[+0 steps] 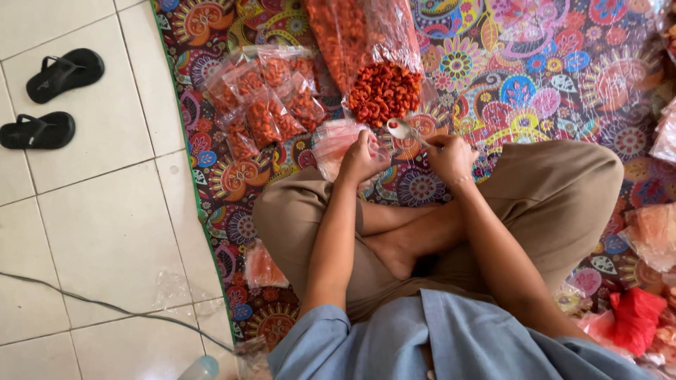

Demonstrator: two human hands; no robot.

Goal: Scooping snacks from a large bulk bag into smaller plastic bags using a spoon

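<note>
1. Blue shirt sleeves (451,345) fill the bottom centre of the frame, with crossed legs in tan trousers (556,204) just above them.
2. At centre frame, the left hand (362,158) has its fingers clenched on a small clear plastic bag (334,144), which it holds open just above the left knee.
3. Just to the right of it, the right hand (449,156) has its fingers closed around the handle of a metal spoon (403,129); the spoon's bowl points toward the upper left, between the bag and the heap.
4. Directly above the spoon, at upper centre, an open large plastic sack (380,35) spills a heap of orange-red curled snacks (384,91).
5. Left of the heap lie several filled small packets (264,105) of the same snack, clustered together and overlapping.
6. All of this rests on a colourful patterned mat (535,77) that covers the floor across the upper right of the frame.
7. White floor tiles (105,225) take up the left side, with a pair of black sandals (49,98) at upper left and a dark cable (105,306) running across the lower left.
8. Red plastic (634,317) lies bunched at lower right beside the right knee.
</note>
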